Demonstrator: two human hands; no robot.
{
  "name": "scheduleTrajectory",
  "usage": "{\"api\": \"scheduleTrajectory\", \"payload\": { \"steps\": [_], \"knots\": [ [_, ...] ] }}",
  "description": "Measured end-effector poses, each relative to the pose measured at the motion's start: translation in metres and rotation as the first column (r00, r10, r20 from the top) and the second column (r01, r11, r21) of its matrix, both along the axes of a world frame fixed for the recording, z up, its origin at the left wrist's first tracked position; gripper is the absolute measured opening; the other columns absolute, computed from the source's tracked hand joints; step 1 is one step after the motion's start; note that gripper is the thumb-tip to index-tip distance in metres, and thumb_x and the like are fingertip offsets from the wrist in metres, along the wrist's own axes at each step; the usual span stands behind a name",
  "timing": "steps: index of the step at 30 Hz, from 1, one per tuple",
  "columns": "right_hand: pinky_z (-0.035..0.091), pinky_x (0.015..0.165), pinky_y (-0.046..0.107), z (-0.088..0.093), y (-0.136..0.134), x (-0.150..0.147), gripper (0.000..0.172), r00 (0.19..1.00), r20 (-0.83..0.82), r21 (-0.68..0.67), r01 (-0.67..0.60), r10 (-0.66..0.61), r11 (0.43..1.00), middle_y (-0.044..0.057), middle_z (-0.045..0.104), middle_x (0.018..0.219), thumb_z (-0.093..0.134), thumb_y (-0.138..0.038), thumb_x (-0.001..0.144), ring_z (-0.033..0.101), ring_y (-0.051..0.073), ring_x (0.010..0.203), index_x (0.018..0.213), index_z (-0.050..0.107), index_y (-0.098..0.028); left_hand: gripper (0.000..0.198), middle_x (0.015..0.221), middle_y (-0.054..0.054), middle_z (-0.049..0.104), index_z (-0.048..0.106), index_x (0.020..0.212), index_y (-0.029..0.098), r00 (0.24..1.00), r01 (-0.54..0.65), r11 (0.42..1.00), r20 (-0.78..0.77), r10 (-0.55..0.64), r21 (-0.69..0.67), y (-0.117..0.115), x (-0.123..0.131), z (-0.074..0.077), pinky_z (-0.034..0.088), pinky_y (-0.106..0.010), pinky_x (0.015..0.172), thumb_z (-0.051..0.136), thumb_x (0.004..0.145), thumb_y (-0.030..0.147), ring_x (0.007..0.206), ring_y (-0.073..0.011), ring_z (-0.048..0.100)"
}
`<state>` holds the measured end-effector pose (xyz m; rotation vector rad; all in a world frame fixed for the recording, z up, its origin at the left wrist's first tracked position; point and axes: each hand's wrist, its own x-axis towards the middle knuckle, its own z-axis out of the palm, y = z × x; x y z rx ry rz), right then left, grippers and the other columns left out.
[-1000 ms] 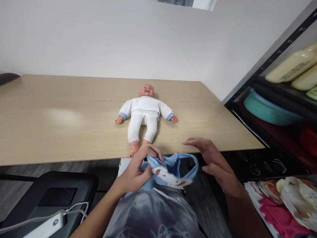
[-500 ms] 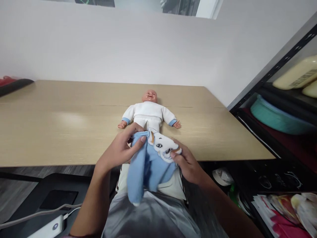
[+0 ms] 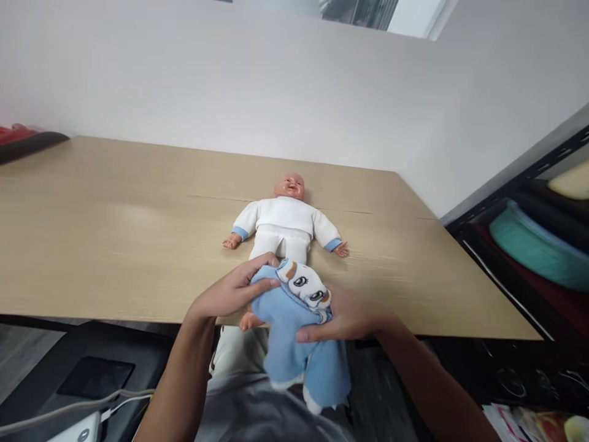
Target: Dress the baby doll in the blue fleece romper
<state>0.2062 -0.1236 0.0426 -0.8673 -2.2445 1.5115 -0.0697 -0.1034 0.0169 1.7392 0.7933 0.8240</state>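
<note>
A pair of small blue trousers hangs over the table's front edge, a white animal face with brown patches at its top and pale cuffs at the bottom. My left hand grips its upper left edge between thumb and fingers. On the right side, my right hand holds the cloth, thumb across the front and fingers hidden behind. Beyond them a baby doll lies face up in a white top with blue cuffs and white bottoms. One bare foot shows beside the cloth; the other is hidden.
The wooden table meets a white wall. On a dark chair at lower left are a black phone, a white power bank and cables. A dark shelf at right holds a teal basin. Something red lies at far left.
The camera view has tilted and shifted. The blue garment is turned and spread differently, both legs now hanging toward the lower right. My right hand's thumb has moved lower on the cloth.
</note>
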Motion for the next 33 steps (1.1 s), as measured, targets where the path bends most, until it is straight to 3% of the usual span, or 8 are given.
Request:
{"api": "scheduleTrajectory", "payload": {
  "steps": [3, 8, 10, 15, 20, 26, 30, 33],
  "knots": [
    [0.053, 0.123, 0.054, -0.007, 0.006, -0.004, 0.053, 0.989, -0.047, -0.029, 0.141, -0.142, 0.990, 0.006, 0.077, 0.143, 0.081, -0.054, 0.096, 0.071, 0.033, 0.134, 0.142, 0.075, -0.028, 0.040, 0.103, -0.004, 0.071, 0.073, 0.110, 0.020, 0.997, -0.032, 0.996, 0.061, 0.036, -0.077, 0.001, 0.004, -0.005, 0.058, -0.031, 0.089, 0.066, 0.104, 0.060, 0.097, -0.0223, 0.066],
    [0.049, 0.126, 0.056, -0.022, 0.009, -0.022, 0.052, 0.842, -0.155, -0.169, 0.493, -0.517, 0.854, 0.009, 0.076, 0.145, 0.072, -0.064, 0.100, 0.069, 0.032, 0.139, 0.137, 0.076, -0.028, 0.062, 0.064, 0.002, 0.063, 0.072, 0.097, 0.016, 0.962, 0.261, 0.891, 0.178, -0.207, -0.371, -0.003, -0.003, -0.018, 0.044, -0.023, 0.048, 0.088, 0.080, 0.072, 0.051, -0.0129, 0.055],
    [0.048, 0.127, 0.056, -0.026, 0.007, -0.028, 0.054, 0.810, -0.130, -0.218, 0.539, -0.572, 0.813, 0.010, 0.075, 0.146, 0.072, -0.065, 0.100, 0.067, 0.033, 0.141, 0.139, 0.076, -0.028, 0.056, 0.063, 0.001, 0.065, 0.072, 0.092, 0.016, 0.964, 0.242, 0.873, 0.210, -0.165, -0.423, -0.005, -0.004, -0.026, 0.044, -0.023, 0.047, 0.089, 0.081, 0.069, 0.051, -0.0126, 0.055],
    [0.055, 0.120, 0.051, -0.022, 0.006, -0.023, 0.064, 0.923, -0.097, -0.321, 0.326, -0.373, 0.889, 0.011, 0.079, 0.139, 0.077, -0.070, 0.093, 0.068, 0.037, 0.139, 0.141, 0.077, -0.029, 0.056, 0.084, -0.003, 0.074, 0.078, 0.113, 0.019, 0.900, 0.065, 0.857, 0.401, 0.171, -0.511, -0.011, 0.006, -0.045, 0.057, -0.027, 0.073, 0.081, 0.091, 0.070, 0.075, -0.0167, 0.066],
    [0.058, 0.115, 0.054, -0.010, 0.006, -0.012, 0.083, 0.984, -0.164, -0.458, -0.017, -0.065, 0.889, 0.010, 0.082, 0.129, 0.089, -0.080, 0.072, 0.074, 0.040, 0.129, 0.135, 0.080, -0.026, 0.058, 0.095, -0.007, 0.079, 0.079, 0.117, 0.016, 0.885, 0.111, 0.783, 0.420, 0.202, -0.612, -0.023, 0.016, -0.045, 0.059, -0.030, 0.084, 0.084, 0.089, 0.066, 0.084, -0.0198, 0.071],
    [0.048, 0.126, 0.059, -0.030, -0.009, -0.021, 0.078, 0.891, 0.039, -0.441, 0.421, -0.452, 0.793, 0.012, 0.079, 0.140, 0.082, -0.083, 0.078, 0.070, 0.042, 0.135, 0.132, 0.081, -0.027, 0.077, 0.098, -0.012, 0.080, 0.082, 0.110, 0.012, 0.820, 0.288, 0.818, 0.569, 0.058, -0.498, -0.031, 0.006, -0.041, 0.056, -0.033, 0.080, 0.086, 0.076, 0.081, 0.083, -0.0236, 0.070],
    [0.065, 0.107, 0.053, -0.050, -0.013, -0.035, 0.061, 0.800, -0.087, -0.566, 0.450, -0.594, 0.690, 0.009, 0.083, 0.123, 0.086, -0.075, 0.079, 0.078, 0.036, 0.116, 0.120, 0.081, -0.030, 0.059, 0.100, -0.009, 0.077, 0.081, 0.102, 0.014, 0.872, 0.326, 0.801, 0.487, -0.049, -0.503, -0.037, 0.000, -0.036, 0.051, -0.029, 0.078, 0.096, 0.075, 0.063, 0.083, -0.0195, 0.064],
    [0.064, 0.106, 0.048, -0.049, -0.016, -0.044, 0.058, 0.775, -0.153, -0.628, 0.403, -0.614, 0.665, 0.008, 0.083, 0.116, 0.088, -0.070, 0.081, 0.078, 0.032, 0.112, 0.119, 0.078, -0.027, 0.054, 0.104, -0.008, 0.076, 0.078, 0.110, 0.016, 0.886, 0.208, 0.814, 0.457, 0.079, -0.543, -0.047, -0.001, -0.037, 0.051, -0.030, 0.083, 0.093, 0.080, 0.059, 0.092, -0.0221, 0.066]
  ]
}}
